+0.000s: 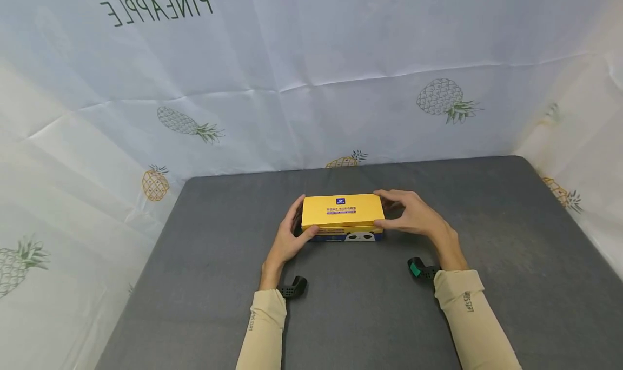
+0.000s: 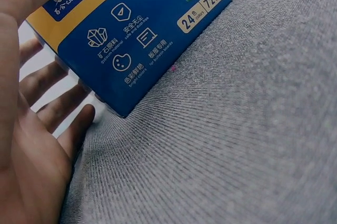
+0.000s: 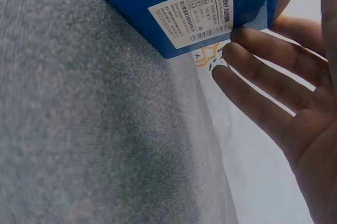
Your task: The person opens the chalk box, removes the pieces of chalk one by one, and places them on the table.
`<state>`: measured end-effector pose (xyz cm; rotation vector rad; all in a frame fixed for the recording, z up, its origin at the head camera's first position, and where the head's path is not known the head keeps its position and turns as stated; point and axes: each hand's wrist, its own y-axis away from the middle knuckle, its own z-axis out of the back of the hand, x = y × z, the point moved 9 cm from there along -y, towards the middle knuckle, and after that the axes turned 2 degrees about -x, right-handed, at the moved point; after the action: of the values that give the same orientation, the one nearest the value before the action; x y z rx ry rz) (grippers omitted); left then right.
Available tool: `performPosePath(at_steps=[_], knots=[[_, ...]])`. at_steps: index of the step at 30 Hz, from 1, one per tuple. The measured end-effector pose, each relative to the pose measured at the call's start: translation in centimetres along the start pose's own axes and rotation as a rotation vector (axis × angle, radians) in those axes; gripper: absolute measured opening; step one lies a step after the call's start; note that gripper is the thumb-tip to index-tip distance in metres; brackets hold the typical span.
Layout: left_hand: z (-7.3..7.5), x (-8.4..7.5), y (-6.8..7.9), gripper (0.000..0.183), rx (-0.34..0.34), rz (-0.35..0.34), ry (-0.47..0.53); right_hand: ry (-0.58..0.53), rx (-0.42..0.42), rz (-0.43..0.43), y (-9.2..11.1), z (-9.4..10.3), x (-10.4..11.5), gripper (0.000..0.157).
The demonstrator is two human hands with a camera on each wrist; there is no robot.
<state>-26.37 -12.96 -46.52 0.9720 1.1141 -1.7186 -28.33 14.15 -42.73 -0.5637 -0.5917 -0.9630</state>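
A yellow and blue chalk box (image 1: 343,210) sits on the grey table, its yellow lid facing up and a panda printed on the near side. The lid's near edge overhangs the front slightly. My left hand (image 1: 290,237) grips the left end, thumb on the near corner and index finger up at the far corner. At the right end my right hand (image 1: 411,213) holds the lid between thumb and index finger. In the left wrist view the blue side of the box (image 2: 142,40) reads 24 colors, 72 pcs. A white label (image 3: 192,16) shows on the box's end in the right wrist view.
The grey table (image 1: 350,305) extends around the box on all sides. A white curtain with pineapple prints (image 1: 302,126) hangs along the back and both sides. Black wrist straps (image 1: 294,288) are on both forearms.
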Motion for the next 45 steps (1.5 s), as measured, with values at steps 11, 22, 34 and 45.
performPosePath(at_steps=[11, 22, 34, 45], knots=[[0.0, -0.1, 0.0, 0.088, 0.016, -0.008, 0.006, -0.006, 0.002, -0.017, -0.2, 0.1, 0.0, 0.062], [-0.1, -0.1, 0.1, 0.085, 0.021, -0.02, 0.014, -0.004, -0.023, -0.001, 0.5, 0.8, 0.6, 0.078], [-0.1, -0.1, 0.3, 0.087, 0.021, -0.03, -0.005, -0.145, -0.289, 0.4, 1.9, 3.8, 4.8, 0.04], [0.0, -0.6, 0.4, 0.077, 0.005, -0.099, 0.052, -0.119, -0.325, 0.4, 1.8, 3.9, 4.8, 0.036]])
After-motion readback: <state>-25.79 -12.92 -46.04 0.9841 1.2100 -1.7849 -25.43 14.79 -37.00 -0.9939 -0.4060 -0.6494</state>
